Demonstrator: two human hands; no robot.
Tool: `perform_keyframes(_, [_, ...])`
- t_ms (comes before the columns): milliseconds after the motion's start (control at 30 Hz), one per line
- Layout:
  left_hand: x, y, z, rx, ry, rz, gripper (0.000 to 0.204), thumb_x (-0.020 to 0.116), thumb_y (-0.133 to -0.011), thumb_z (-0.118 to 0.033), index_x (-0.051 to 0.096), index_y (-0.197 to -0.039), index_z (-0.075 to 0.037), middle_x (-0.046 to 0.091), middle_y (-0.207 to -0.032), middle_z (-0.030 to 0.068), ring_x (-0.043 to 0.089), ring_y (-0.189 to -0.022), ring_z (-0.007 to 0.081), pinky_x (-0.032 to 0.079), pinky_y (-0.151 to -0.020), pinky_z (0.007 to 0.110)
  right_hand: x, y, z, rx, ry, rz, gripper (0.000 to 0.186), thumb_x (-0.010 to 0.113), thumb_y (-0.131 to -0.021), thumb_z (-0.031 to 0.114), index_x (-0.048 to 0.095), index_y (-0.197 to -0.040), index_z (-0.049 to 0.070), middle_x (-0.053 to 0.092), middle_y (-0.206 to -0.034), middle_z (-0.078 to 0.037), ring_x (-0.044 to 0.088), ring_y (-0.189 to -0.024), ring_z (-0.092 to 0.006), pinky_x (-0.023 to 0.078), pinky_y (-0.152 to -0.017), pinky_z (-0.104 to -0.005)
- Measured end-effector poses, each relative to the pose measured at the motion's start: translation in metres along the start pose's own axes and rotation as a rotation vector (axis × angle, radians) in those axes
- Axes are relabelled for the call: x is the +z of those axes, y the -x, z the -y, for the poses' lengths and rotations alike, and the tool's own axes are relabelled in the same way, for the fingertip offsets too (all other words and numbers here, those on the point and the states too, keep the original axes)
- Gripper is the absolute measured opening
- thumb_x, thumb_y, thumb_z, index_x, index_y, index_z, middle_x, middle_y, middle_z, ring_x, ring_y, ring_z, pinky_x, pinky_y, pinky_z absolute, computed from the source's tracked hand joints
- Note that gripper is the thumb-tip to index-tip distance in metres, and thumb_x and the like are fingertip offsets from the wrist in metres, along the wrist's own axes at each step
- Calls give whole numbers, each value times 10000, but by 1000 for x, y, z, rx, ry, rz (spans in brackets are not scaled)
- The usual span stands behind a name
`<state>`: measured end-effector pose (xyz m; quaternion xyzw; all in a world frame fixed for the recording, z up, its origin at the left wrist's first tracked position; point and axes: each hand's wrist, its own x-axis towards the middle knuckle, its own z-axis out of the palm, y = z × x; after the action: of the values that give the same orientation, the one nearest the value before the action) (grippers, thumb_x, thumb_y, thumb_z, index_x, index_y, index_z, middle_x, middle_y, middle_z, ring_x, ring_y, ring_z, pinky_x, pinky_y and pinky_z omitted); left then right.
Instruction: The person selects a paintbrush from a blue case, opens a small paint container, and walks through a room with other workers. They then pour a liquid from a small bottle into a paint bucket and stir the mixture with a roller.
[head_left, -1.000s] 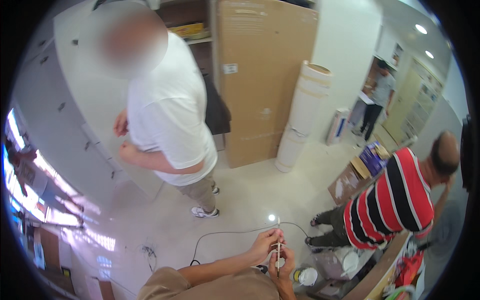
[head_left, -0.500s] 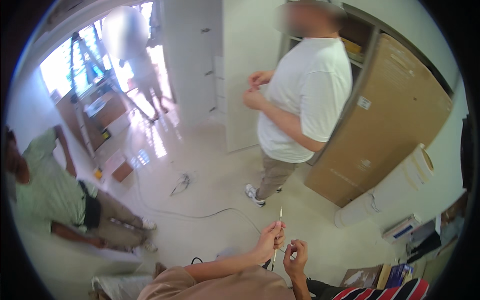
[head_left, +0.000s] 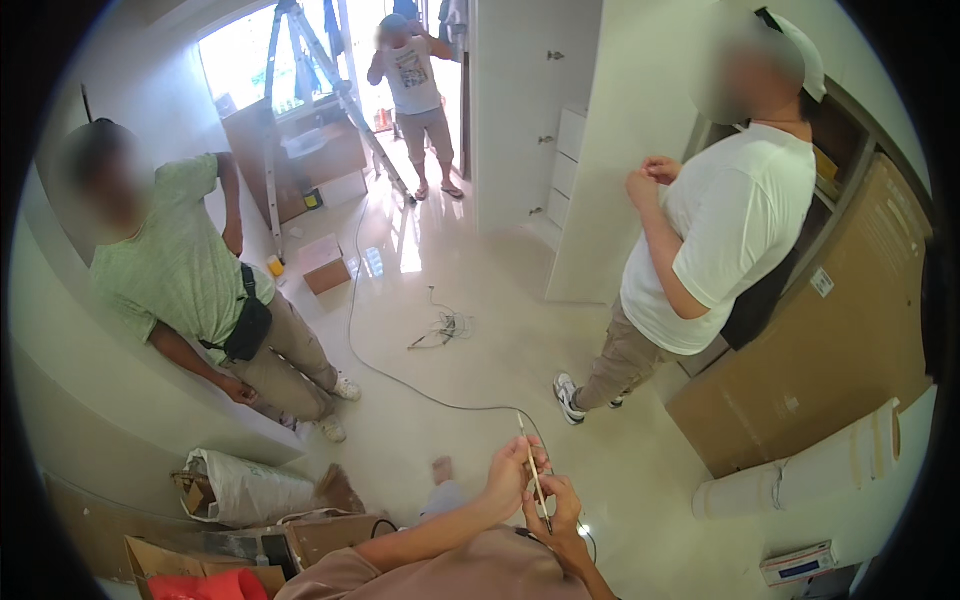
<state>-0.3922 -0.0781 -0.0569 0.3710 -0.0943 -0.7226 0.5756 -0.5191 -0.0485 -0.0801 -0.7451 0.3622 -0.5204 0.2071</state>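
Note:
A thin, pale stick with a narrow pointed tip point(head_left: 535, 478) slants upward before my body; whether it is a brush or some other tool is too small to tell. My left hand point(head_left: 508, 472) grips its upper part, the tip standing out above the fingers. Just below and to the right, my right hand point(head_left: 556, 512) has its fingers bent around the stick's lower, darker end. A grey cable point(head_left: 440, 402) lies on the floor beyond my hands, and its run passes behind them.
A person in white point(head_left: 735, 235) stands at right by a tall carton point(head_left: 830, 330) and a wrapped roll point(head_left: 800, 470). At left is a person in green point(head_left: 185, 245). Another person point(head_left: 415, 85) stands far off by a ladder point(head_left: 345, 95). Tangled wires point(head_left: 445, 328) lie mid-floor.
My view has swung left. My right hand, apart from the stick before, has come up to its lower end. The far person's arms are now raised toward the head.

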Motion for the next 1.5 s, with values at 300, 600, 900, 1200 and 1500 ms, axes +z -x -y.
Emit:
perform_keyframes(300, [-53,-44,-82,58,-49,67,284,473,-1099,-302,586,-1068,-43,659,-1069,75,603,-927,131,515,-845,312,115,-83,-24,23,7,26,182,661,-921,15,615,-1096,7,650,-900,-150,628,-695,-239,527,-640,-335])
perform_keyframes(600, [-163,-90,-228,158,-14,37,250,485,-1068,-291,592,-1072,-65,651,-1127,80,592,-999,154,478,-895,299,277,-174,-21,35,-244,221,185,589,-962,30,587,-1146,8,642,-1003,-181,638,-756,-308,536,-691,-372])
perform_keyframes(900, [-208,-120,-328,164,73,-401,283,570,-1003,-253,566,-1247,-110,624,-1218,31,575,-1177,183,428,-976,358,358,-249,-55,148,-138,386,232,570,-983,70,609,-1202,5,612,-1076,-209,647,-759,-255,533,-680,-368])
perform_keyframes(1200, [-307,-259,-437,338,-210,-264,134,608,-972,-120,643,-1091,-68,664,-983,32,660,-970,164,484,-828,306,467,-369,-184,52,-245,186,278,708,-849,-69,472,-809,71,498,-737,-84,462,-512,-162,360,-466,-301])
perform_keyframes(1500, [-576,-408,-457,-796,-1620,-657,294,687,-860,-164,705,-1099,6,752,-940,183,739,-810,219,582,-745,343,566,-576,-300,32,-369,346,355,682,-845,-76,412,-677,83,423,-584,-65,402,-476,-164,326,-459,-308])
